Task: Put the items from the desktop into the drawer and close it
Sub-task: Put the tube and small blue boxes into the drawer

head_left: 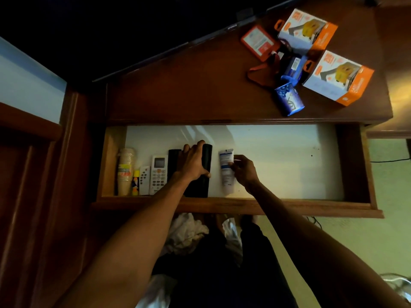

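Both forearms are stretched from the bottom of the frame up into the open drawer (235,206), whose pale floor is walled in brown wood.

Against the drawer's left wall a stack of paper cups (125,171) is laid on its side. Just beside it a small yellow and orange item (135,182) is seen, too small to identify. Next come a small white remote (144,180) and a larger white remote with a screen (158,174), set side by side. A black remote (173,162) lies next, partly covered by the left hand (192,162). That hand is curled over a black oblong object (203,172), possibly another remote, with fingers across its far end and the thumb against its right edge. To the right, a white tube with a blue label (227,172) lies on the drawer floor; it is pinched near its upper right edge by the fingertips of the right hand (243,171). The rest of the drawer floor to the right is bare.

On the desktop (189,90) above, at the right, a cluster is left: an orange card holder (258,42), a blue box (293,68), a blue patterned carton (289,98), and two orange and white boxes, one farther back (308,30) and one nearer (339,77).
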`<move>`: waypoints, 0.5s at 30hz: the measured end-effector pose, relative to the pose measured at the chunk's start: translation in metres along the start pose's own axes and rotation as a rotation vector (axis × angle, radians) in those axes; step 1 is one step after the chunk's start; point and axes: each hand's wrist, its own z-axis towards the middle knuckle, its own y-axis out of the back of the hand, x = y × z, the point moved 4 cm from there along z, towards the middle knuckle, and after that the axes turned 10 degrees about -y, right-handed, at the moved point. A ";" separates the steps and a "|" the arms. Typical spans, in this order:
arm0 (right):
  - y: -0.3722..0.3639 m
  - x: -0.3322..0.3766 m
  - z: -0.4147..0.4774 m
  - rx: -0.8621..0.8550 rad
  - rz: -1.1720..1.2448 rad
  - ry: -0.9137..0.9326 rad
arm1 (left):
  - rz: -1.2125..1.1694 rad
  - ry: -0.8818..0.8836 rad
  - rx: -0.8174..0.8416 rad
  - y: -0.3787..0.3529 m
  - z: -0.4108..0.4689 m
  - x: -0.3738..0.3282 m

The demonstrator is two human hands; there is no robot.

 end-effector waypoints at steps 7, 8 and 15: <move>-0.016 -0.001 0.008 -0.016 -0.050 0.048 | 0.107 -0.033 0.041 0.000 0.006 0.015; -0.016 0.000 0.008 -0.037 -0.083 0.066 | 0.123 -0.050 0.044 0.000 0.007 0.015; -0.017 0.009 -0.002 -0.156 -0.317 0.273 | 0.223 -0.140 0.045 0.005 0.008 0.014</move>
